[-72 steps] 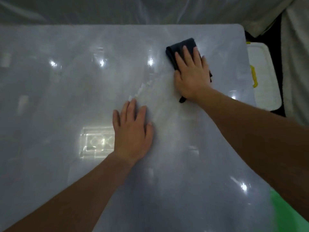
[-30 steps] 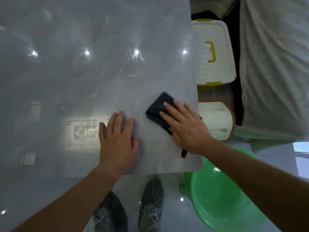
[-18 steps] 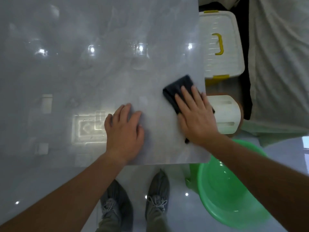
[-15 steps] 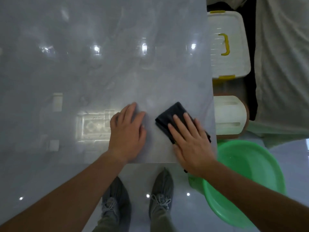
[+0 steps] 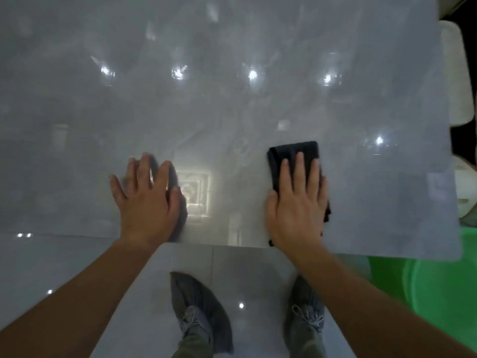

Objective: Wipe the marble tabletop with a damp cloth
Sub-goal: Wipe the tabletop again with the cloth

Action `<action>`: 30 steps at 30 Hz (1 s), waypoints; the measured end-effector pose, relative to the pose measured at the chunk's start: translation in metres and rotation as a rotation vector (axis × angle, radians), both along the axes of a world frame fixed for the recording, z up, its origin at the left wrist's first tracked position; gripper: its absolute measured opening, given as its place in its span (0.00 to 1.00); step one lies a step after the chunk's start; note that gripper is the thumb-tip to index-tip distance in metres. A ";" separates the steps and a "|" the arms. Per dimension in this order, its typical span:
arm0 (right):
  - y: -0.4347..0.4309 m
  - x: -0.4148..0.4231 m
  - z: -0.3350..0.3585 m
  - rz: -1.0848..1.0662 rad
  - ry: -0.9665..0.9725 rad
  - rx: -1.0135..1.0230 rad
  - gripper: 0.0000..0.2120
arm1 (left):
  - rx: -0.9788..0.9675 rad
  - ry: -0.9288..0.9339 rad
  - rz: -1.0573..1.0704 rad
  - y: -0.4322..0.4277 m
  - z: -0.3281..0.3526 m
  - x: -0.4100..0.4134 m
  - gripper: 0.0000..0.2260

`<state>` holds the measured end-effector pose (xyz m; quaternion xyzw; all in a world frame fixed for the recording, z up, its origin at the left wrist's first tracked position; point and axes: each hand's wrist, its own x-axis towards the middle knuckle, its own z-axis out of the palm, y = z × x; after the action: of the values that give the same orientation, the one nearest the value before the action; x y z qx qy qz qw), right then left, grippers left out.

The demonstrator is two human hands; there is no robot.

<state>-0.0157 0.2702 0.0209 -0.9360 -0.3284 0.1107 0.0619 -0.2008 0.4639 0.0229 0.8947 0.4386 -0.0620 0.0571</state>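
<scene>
Both hands flat on tabletop (image 5: 232, 112); right hand (image 5: 296, 202) presses cloth (image 5: 291, 151)

Single head-worn view, wide-angle, looking steeply down from above near edge of glossy pale grey marble counter (image 5: 232, 104). Close range, arm's reach. Counter fills upper frame; tiled floor (image 5: 245, 275) below near edge. No second view.

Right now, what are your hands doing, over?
Right hand flat on dark cloth, near tabletop front edge. Left hand flat on marble, empty. Nothing in the way.
</scene>
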 end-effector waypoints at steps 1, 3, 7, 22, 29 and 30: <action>0.034 -0.026 -0.002 0.109 -0.011 0.034 0.32 | -0.009 -0.012 0.015 0.014 -0.001 -0.009 0.26; 0.091 -0.068 -0.003 0.381 0.000 0.067 0.32 | -0.039 -0.060 0.028 0.037 -0.002 -0.018 0.26; 0.120 -0.061 -0.011 0.699 -0.013 0.001 0.31 | -0.072 -0.128 -0.023 0.068 -0.003 -0.025 0.24; 0.208 -0.080 -0.008 0.581 -0.087 -0.018 0.32 | -0.121 -0.337 0.009 0.142 0.004 -0.024 0.19; 0.180 -0.023 -0.009 0.645 -0.036 -0.052 0.31 | -0.158 -0.289 -0.045 0.164 0.010 -0.029 0.19; 0.180 0.002 -0.008 0.506 -0.025 -0.058 0.32 | -0.161 -0.293 -0.042 0.165 0.010 -0.029 0.18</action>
<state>-0.0139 0.4499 0.0128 -0.8266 -0.5498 0.1203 0.0012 -0.2301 0.6291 0.0334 0.8956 0.4006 0.0331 0.1906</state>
